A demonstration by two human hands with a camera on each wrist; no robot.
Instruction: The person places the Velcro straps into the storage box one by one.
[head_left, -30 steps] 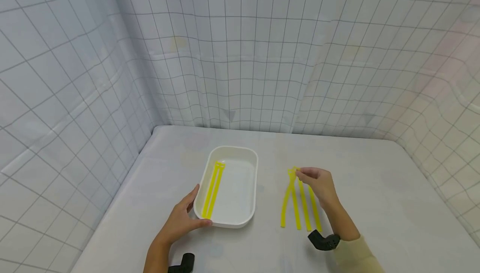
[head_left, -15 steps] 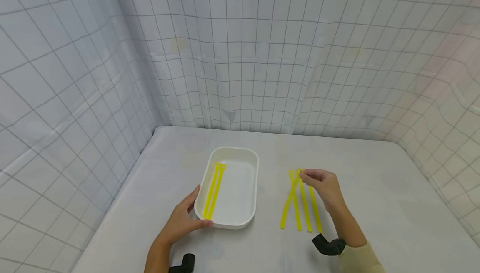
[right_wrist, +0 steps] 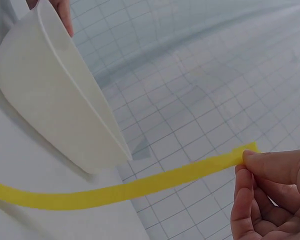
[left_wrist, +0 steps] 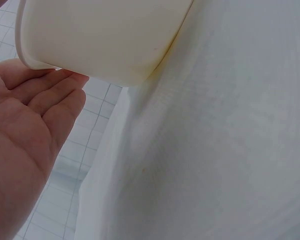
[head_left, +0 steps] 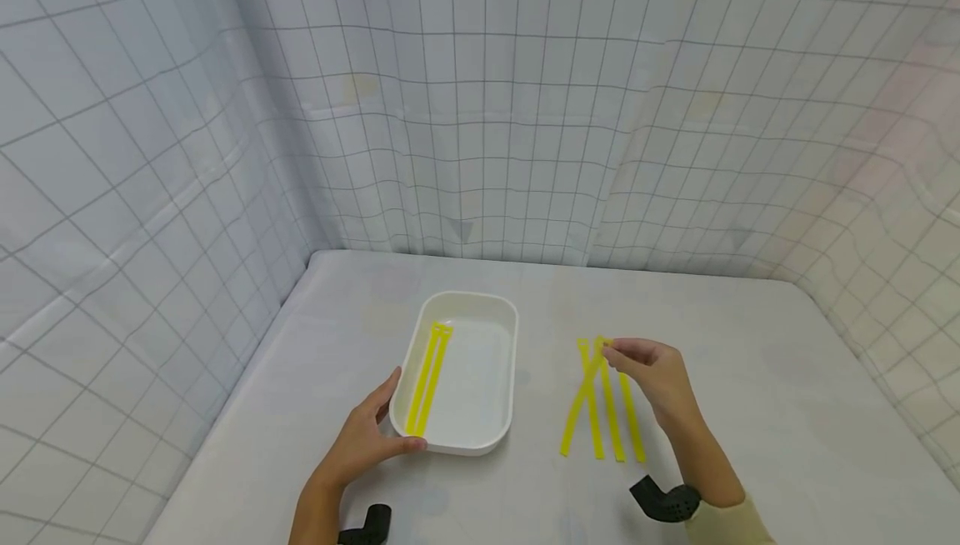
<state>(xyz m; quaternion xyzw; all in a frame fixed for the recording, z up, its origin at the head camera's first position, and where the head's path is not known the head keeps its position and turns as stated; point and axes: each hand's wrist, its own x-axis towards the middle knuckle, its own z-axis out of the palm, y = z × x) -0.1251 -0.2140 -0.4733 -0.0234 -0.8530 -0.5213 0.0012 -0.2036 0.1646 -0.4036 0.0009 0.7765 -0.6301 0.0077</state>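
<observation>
Head view, right grip [head_left: 651,370] pinching yellow strip [head_left: 579,401], left grip [head_left: 366,438] holding tray [head_left: 474,391]

Grid-lined curtain [head_left: 480,112] behind white table [head_left: 525,495]

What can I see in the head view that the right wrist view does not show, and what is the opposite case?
Only the head view: two yellow strips lying inside the white tray, three more strips on the table, and the cream sleeve.

Only the right wrist view: the held strip in close side profile, with a clear bend, and the tray side-on, its inside hidden.

Both: the tray, the table, the gridded backdrop, the left hand at the tray, and the right hand pinching the held strip.
</observation>
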